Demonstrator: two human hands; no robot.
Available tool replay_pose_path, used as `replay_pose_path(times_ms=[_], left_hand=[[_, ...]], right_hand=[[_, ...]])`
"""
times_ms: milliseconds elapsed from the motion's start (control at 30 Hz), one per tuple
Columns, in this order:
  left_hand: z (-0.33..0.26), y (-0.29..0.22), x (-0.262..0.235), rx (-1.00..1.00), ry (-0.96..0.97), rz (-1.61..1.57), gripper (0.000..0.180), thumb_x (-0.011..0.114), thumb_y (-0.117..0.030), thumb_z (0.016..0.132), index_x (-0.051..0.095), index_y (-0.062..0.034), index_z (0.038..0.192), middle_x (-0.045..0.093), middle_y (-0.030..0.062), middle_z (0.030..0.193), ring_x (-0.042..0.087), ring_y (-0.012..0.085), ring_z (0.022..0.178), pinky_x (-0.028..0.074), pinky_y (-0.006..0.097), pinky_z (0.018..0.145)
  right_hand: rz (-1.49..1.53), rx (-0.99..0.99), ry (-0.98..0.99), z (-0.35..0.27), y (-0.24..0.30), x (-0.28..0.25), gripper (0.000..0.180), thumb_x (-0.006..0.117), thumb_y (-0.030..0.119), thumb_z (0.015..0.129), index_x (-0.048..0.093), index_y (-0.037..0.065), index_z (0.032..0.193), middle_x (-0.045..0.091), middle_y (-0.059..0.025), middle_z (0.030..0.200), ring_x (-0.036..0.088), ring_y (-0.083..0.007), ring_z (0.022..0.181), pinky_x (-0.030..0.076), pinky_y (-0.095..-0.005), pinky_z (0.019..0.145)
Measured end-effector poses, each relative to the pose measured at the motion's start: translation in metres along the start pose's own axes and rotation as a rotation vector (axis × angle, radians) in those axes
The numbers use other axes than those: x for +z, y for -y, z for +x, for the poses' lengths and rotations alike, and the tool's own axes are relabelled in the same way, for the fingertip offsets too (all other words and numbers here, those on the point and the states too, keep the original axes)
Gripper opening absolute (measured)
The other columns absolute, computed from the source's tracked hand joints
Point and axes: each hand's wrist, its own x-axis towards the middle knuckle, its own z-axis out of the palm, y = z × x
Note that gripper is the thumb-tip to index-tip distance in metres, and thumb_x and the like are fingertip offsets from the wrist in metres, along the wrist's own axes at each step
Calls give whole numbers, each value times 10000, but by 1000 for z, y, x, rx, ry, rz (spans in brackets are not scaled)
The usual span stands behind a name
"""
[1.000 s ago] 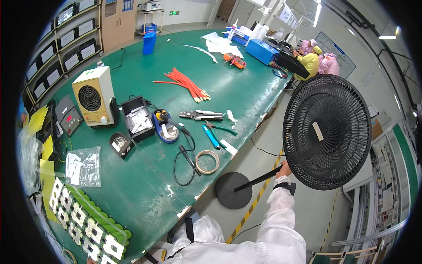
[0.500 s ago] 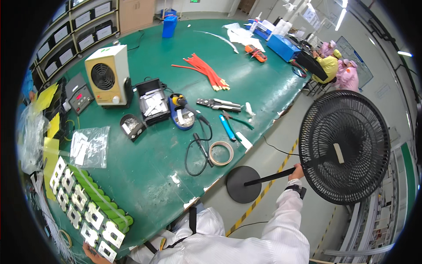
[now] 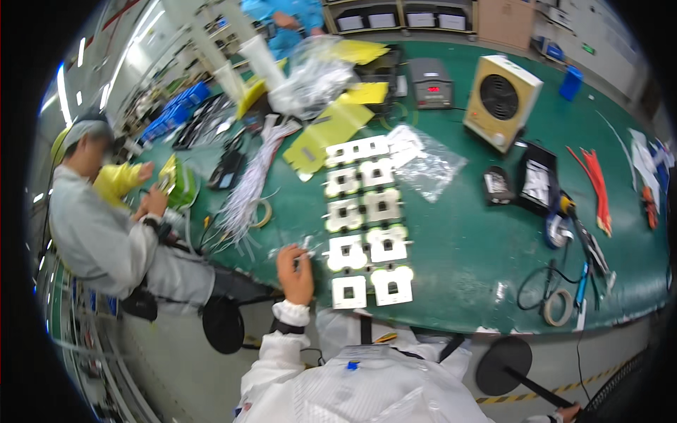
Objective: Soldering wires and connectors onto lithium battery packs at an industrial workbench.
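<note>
My left hand (image 3: pixel 295 275) is at the table's near edge, left of a battery pack. Its fingers are curled together, and whatever lies between them is too small to make out. The pack shows white square-holed plates (image 3: pixel 347 252) in two columns, with bright green edges between them. At the lower right, my right hand (image 3: pixel 568 412) is closed round the black pole (image 3: pixel 536 388) of a standing fan. The fan's round base (image 3: pixel 503 366) sits on the floor, and its black grille (image 3: pixel 620 388) is cut off by the rim.
Bundled white wires (image 3: pixel 257 176) and a tape roll (image 3: pixel 262 213) lie left of the pack. Farther right stand a box-shaped blower (image 3: pixel 502 102), a black tray (image 3: pixel 537 180) and another tape roll (image 3: pixel 558 307). A co-worker (image 3: pixel 106 225) sits at the left, holding a green item.
The view has swung left, bringing the pack to the centre and a co-worker into sight. My left hand is now apart from the pack's edge; my right hand still holds the fan pole.
</note>
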Motion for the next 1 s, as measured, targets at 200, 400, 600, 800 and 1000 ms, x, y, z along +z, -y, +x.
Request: replay_pose_path(times_ms=[200,400,600,800,1000], left_hand=[[0,-1,-15,-41,-2,5,62,637,-48,916,664,-28,968,665,151,1034,614,357,1117,403,507,1088],[5,2,-6,-1,6,-12,60,639,-37,904,660,-35,961,667,129,1001,620,349,1105,400,524,1093],[4,-1,-12,15,-14,7,74,651,-43,895,649,-48,968,659,137,1002,623,370,1090,409,539,1078],[2,-2,-5,32,-22,-18,69,661,-65,890,666,-50,956,665,131,1002,626,355,1099,416,524,1077],[0,-4,-11,-11,-8,-15,73,657,-53,892,677,-33,960,671,153,1030,617,357,1127,420,499,1089]], right_hand=[[-152,-296,116,-158,58,45,431,518,332,1004,637,35,1293,643,-130,1311,614,-327,1185,494,-482,1009],[-220,-296,393,-249,53,84,413,516,323,1004,644,38,1275,650,-127,1293,618,-321,1162,498,-479,990],[-329,-239,612,-295,33,127,396,514,314,1005,652,41,1256,657,-124,1276,623,-315,1140,502,-477,971],[-449,-221,737,-303,17,158,380,512,306,1005,659,45,1238,664,-121,1258,627,-310,1117,506,-474,952],[-501,-214,825,-315,7,189,364,510,297,1006,666,48,1220,671,-118,1240,632,-304,1094,511,-472,933]])
